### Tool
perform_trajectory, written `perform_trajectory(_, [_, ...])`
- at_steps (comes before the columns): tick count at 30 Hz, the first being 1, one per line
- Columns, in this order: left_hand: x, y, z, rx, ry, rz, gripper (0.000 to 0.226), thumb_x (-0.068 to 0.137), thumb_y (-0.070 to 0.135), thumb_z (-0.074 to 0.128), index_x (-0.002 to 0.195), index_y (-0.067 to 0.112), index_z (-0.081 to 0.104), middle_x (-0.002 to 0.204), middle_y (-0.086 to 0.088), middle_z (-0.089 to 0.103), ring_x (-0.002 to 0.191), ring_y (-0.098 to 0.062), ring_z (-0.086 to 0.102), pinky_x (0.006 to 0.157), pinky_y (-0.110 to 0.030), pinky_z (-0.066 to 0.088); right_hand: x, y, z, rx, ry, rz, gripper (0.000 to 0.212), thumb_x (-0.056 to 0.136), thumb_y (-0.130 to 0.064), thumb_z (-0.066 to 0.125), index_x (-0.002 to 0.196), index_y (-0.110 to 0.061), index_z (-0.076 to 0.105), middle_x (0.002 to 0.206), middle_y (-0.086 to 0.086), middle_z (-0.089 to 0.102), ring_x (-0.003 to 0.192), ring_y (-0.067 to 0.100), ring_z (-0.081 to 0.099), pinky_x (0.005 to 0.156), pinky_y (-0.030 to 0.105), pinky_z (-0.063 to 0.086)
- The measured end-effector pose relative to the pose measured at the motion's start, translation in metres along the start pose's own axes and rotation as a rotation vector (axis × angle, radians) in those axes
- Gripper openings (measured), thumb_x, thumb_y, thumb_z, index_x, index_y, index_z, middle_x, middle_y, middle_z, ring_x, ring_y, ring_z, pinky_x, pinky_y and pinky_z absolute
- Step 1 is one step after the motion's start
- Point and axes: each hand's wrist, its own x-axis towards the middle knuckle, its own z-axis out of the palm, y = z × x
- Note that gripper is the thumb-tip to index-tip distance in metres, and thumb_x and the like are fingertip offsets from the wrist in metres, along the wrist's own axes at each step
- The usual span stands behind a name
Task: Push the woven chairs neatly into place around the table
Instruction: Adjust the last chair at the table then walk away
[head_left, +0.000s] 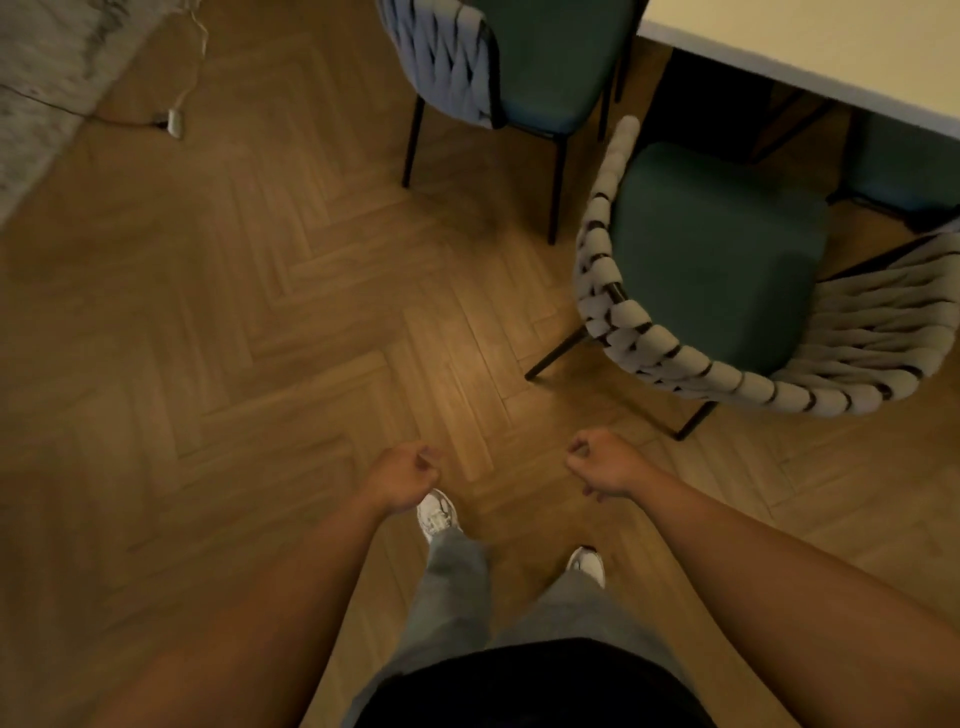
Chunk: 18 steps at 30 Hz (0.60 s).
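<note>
A woven chair (727, 249) with a green seat and pale braided backrest stands at the right, pulled out from the white table (831, 47) at the top right. A second woven chair (519, 62) stands at the top centre, also clear of the table edge. A third green seat (904, 166) shows under the table at the far right. My left hand (405, 475) and my right hand (602, 467) hang in front of me with fingers curled, holding nothing. My right hand is a short way below and left of the near chair's backrest, not touching it.
Herringbone wooden floor (260, 312) spreads across the left and centre. A pale rug (47, 78) lies at the top left, with a cable and small plug (174, 122) beside it. My feet in white shoes (439, 514) stand below my hands.
</note>
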Motion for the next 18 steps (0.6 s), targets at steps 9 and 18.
perform_trajectory(9, [0.06, -0.014, -0.142, -0.003, -0.003, -0.014, 0.026, 0.088, 0.008, 0.057, 0.113, 0.006, 0.065, 0.089, -0.01, 0.065, 0.081, -0.027, 0.065, 0.076, -0.036, 0.054, 0.056, -0.141, 0.011, 0.098, 0.053, -0.035, 0.025, 0.096, -0.023, 0.055, 0.116, -0.01, 0.061, 0.101, 0.013, 0.068, 0.089, 0.031, 0.071, 0.073, 0.041, 0.058])
perform_trajectory(18, [0.165, 0.035, -0.272, 0.004, -0.063, 0.003, 0.018, 0.092, 0.001, 0.053, 0.092, 0.018, 0.061, 0.078, -0.008, 0.061, 0.065, -0.02, 0.057, 0.057, -0.026, 0.041, 0.144, -0.248, -0.038, 0.156, 0.061, 0.01, 0.028, 0.099, -0.027, 0.053, 0.121, -0.011, 0.06, 0.1, 0.016, 0.07, 0.079, 0.029, 0.068, 0.064, 0.036, 0.057])
